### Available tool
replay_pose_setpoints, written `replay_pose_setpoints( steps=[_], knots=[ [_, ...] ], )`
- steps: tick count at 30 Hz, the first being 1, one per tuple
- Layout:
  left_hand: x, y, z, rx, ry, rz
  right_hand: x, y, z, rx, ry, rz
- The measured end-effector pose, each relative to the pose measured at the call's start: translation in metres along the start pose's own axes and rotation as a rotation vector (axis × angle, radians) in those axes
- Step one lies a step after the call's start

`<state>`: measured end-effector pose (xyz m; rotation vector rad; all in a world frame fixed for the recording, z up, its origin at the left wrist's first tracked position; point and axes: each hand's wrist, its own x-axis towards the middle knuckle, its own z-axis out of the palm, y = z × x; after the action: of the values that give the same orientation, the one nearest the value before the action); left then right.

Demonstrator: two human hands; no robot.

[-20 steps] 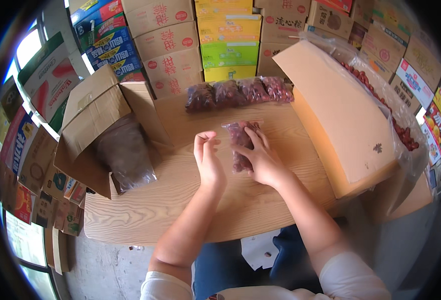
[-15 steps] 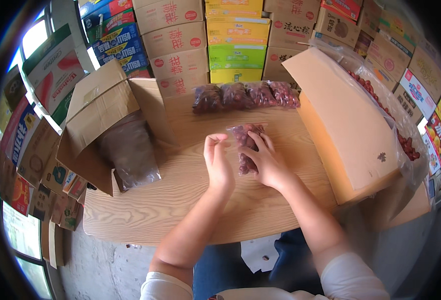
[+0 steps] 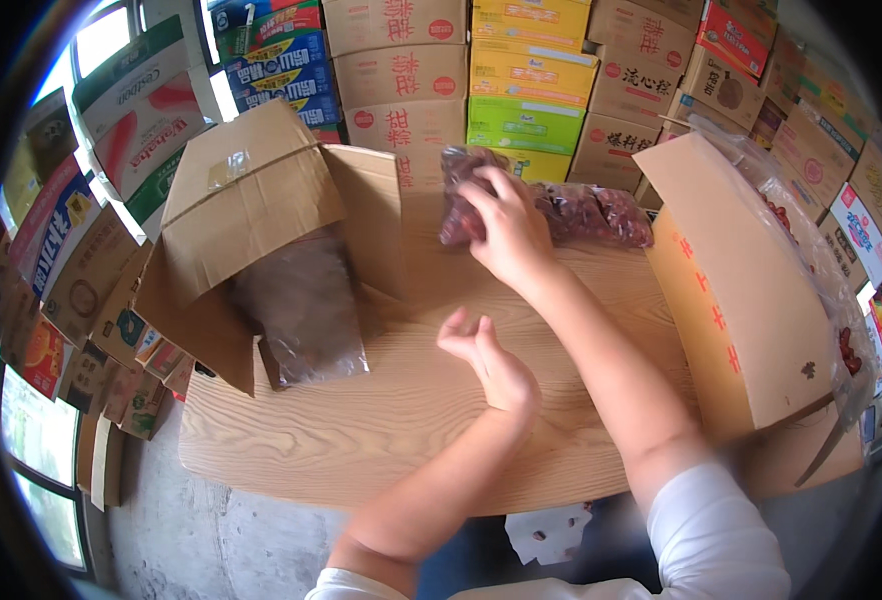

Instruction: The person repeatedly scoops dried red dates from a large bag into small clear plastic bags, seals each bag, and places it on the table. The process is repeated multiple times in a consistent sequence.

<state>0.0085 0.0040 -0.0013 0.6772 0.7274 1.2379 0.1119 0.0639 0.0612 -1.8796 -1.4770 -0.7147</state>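
My right hand reaches to the far side of the table, fingers wrapped over a clear plastic bag of red dates. That bag stands at the left end of a row of similar date bags, some partly hidden by my hand and arm. My left hand hovers over the middle of the table, fingers bent and apart, holding nothing. To its left, a stack of clear plastic bags pokes out of an open cardboard box lying on its side.
At the right stands a large open carton lined with plastic, with loose red dates inside. Stacked cartons line the far side beyond the wooden table; more boxes are piled at the left by windows.
My right hand has carried the bag of dates from the table's middle to the far row's left end. My left hand has drawn nearer to me. The whole view has shifted.
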Motion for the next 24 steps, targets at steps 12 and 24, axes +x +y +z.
replay_pose_setpoints(
  steps=[12, 24],
  knots=[
    [0.012, -0.024, -0.014, -0.078, -0.021, -0.361, 0.054, 0.008, 0.19, 0.175, -0.213, 0.205],
    [0.011, -0.037, -0.01, 0.004, -0.02, -0.297, 0.044, -0.011, 0.106, 0.191, 0.046, 0.381]
  ],
)
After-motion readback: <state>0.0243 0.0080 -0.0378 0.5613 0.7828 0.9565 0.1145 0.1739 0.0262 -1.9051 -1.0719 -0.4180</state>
